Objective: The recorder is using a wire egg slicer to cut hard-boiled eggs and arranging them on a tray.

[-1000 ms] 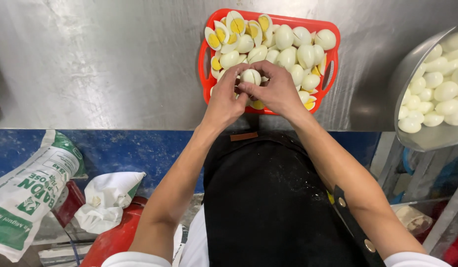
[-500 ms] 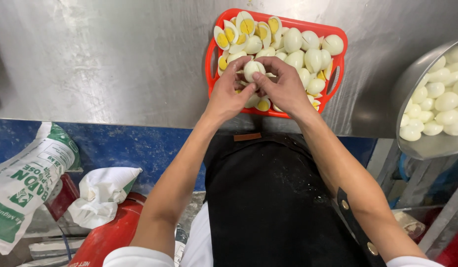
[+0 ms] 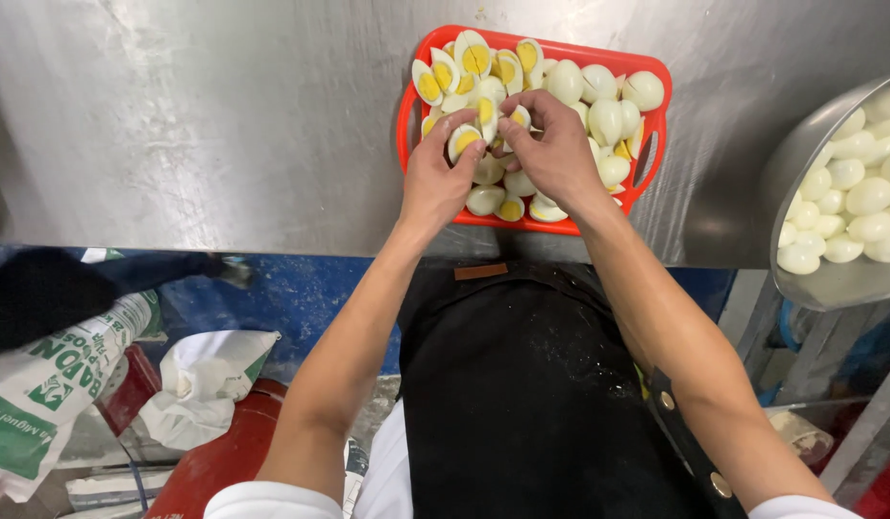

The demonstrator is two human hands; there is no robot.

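Note:
A red plastic tray on the steel counter is filled with several halved boiled eggs, some yolk up. Over its near left part my left hand pinches an egg half with the yellow yolk showing. My right hand is close beside it, fingers curled around another egg half. The two hands nearly touch above the tray.
A steel bowl with several whole peeled eggs stands at the right edge. The steel counter stretches left. Below its front edge are a printed sack, a white bag, a red container and my black apron.
The whole egg held between both hands has come apart into two halves, one in each hand. The view has shifted a little, so the tray sits further right.

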